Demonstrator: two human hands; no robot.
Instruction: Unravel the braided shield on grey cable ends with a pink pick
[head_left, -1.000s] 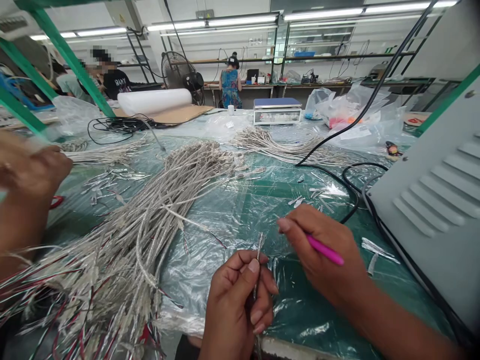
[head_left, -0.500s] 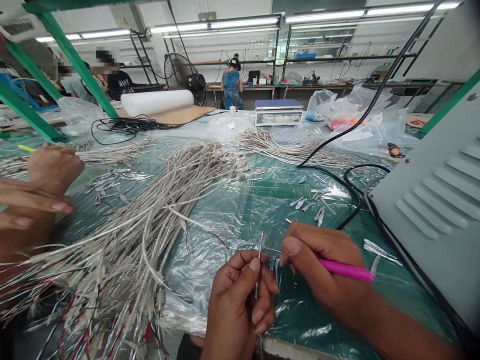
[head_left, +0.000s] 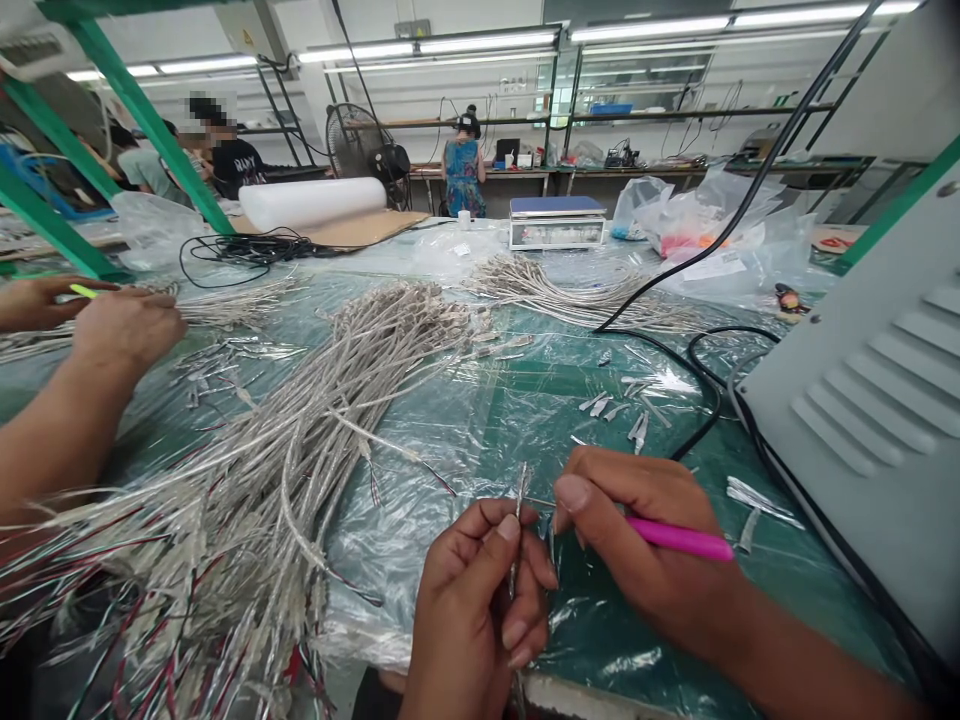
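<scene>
My left hand [head_left: 472, 610] is closed near the table's front edge, pinching a thin cable end [head_left: 521, 490] upright between thumb and fingers. Its tip looks silvery and frayed, like braided shielding. My right hand [head_left: 645, 540] is wrapped round a pink-handled pick [head_left: 679, 538]. The pick's thin metal shaft points left and its end lies at the cable, by my left fingertips; whether it touches is too small to tell. To the left of my hands lies a big bundle of clear-jacketed cables [head_left: 352, 380], with red, black, green and white wire ends toward the front.
A co-worker's hands [head_left: 124, 320] work at the left with a yellow-green tool. Silvery scraps [head_left: 600, 405] lie right of centre. A grey vented metal box [head_left: 862, 420] and black cord [head_left: 705, 380] bound the right. Behind are another cable bundle [head_left: 585, 295] and a scale [head_left: 557, 222].
My right hand has shifted slightly left with the pick, toward the cable. My left hand has stayed put. At the left, the co-worker's arms have changed position and a second hand meets the yellow-green tool.
</scene>
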